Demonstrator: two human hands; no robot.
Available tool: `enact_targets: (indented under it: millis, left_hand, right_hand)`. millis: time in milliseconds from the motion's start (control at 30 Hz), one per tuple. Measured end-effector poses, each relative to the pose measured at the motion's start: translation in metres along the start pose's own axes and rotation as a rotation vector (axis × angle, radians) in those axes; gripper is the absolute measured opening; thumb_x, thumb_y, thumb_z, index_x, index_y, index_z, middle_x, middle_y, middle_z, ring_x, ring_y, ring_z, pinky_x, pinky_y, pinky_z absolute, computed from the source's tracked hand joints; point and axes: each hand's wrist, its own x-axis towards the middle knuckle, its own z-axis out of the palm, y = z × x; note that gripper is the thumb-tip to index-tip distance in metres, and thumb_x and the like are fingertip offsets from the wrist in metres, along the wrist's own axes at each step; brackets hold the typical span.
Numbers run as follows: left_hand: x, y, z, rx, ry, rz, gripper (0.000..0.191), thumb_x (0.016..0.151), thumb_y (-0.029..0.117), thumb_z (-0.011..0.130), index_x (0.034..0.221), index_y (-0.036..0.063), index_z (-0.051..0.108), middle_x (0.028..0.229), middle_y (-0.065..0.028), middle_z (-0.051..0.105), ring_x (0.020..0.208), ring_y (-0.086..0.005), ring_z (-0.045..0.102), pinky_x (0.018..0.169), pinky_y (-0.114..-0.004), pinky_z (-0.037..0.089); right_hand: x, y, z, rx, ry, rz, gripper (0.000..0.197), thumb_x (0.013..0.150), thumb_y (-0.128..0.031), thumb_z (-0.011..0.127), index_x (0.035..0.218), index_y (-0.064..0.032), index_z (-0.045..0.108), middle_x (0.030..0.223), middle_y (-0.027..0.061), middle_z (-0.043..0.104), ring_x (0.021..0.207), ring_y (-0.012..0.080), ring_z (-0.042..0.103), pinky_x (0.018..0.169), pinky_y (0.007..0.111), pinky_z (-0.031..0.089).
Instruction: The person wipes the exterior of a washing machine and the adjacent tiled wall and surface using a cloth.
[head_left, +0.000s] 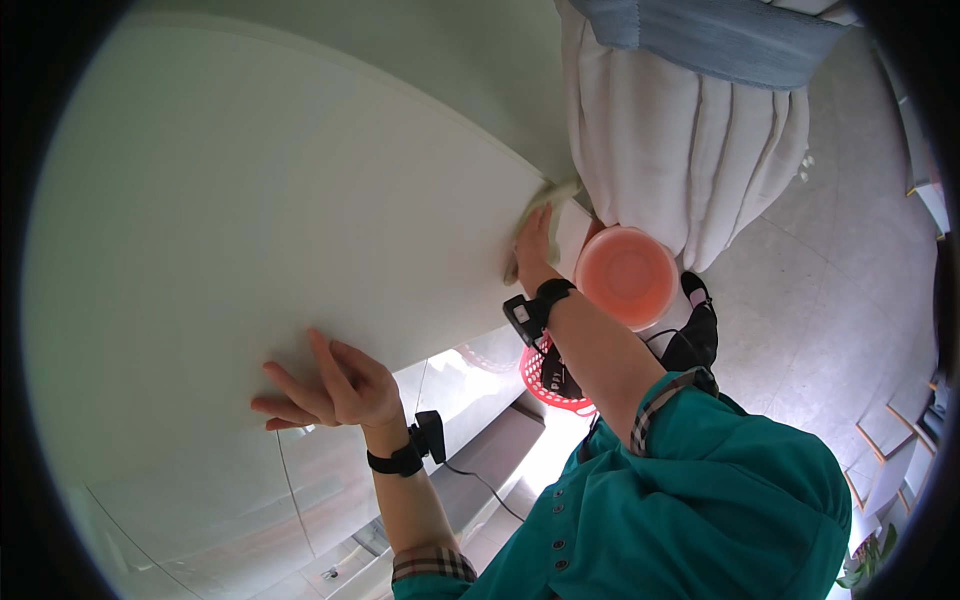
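Observation:
My right hand (534, 238) presses a pale greenish cloth (556, 196) against the right end of a large white panel (300, 195). Part of the cloth is hidden under the hand. My left hand (337, 382) is at the panel's lower edge, palm turned partly up and fingers spread, with nothing in it; whether its fingers touch the surface I cannot tell. Black straps with small devices sit on both wrists. A round pink plastic basin (628, 277) stands just right of my right hand.
A red perforated plastic basket (538, 375) holding something black lies partly under my right forearm. A white curtain (645, 142) with a blue-grey band (720, 41) hangs beyond the basin. Glossy tiles (247, 510) are at the lower left, the grey floor (802, 285) at right. A cable hangs from my left wrist.

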Motion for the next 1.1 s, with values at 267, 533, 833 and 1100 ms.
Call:
enact_targets:
  millis: [267,533,833,1100]
  left_hand:
    - [0.010,0.009,0.001,-0.005,-0.008,0.002,0.033,0.085,0.006,0.057,0.114,0.0096,0.074,0.153,-0.0221,0.039,0.150,-0.0446,0.009,0.118,-0.059,-0.004]
    - [-0.003,-0.004,-0.009,0.069,-0.016,0.020,0.032,0.088,0.012,0.055,0.113,0.0098,0.074,0.153,-0.0228,0.038,0.150,-0.0432,0.011,0.117,-0.059,0.000]
    - [0.001,-0.004,-0.011,0.091,0.003,0.067,0.033,0.089,0.014,0.054,0.115,0.0080,0.073,0.152,-0.0242,0.038,0.150,-0.0435,0.012,0.117,-0.061,0.002]
    - [0.008,-0.005,-0.019,0.098,0.031,0.088,0.034,0.091,0.013,0.053,0.120,0.0099,0.070,0.150,-0.0199,0.044,0.150,-0.0374,0.019,0.118,-0.059,0.011]
  right_hand:
    - [0.000,-0.003,0.011,0.128,-0.150,-0.083,0.059,0.103,-0.027,0.041,0.152,-0.0008,0.022,0.156,0.0183,0.030,0.140,0.0317,0.035,0.114,0.037,0.029]
    - [-0.042,-0.156,0.028,-0.036,-0.224,-0.776,0.037,0.092,-0.012,0.062,0.126,-0.0001,0.053,0.123,0.0160,0.050,0.110,0.0334,0.053,0.092,0.041,0.045]
    - [0.043,-0.017,-0.012,-0.306,0.015,-0.593,0.033,0.098,-0.020,0.050,0.122,0.0010,0.049,0.123,0.0238,0.051,0.114,0.0416,0.049,0.096,0.044,0.040]
    - [0.103,0.077,-0.040,-0.263,0.008,0.013,0.048,0.102,-0.032,0.042,0.138,0.0005,0.041,0.139,0.0231,0.045,0.129,0.0431,0.041,0.103,0.048,0.037]
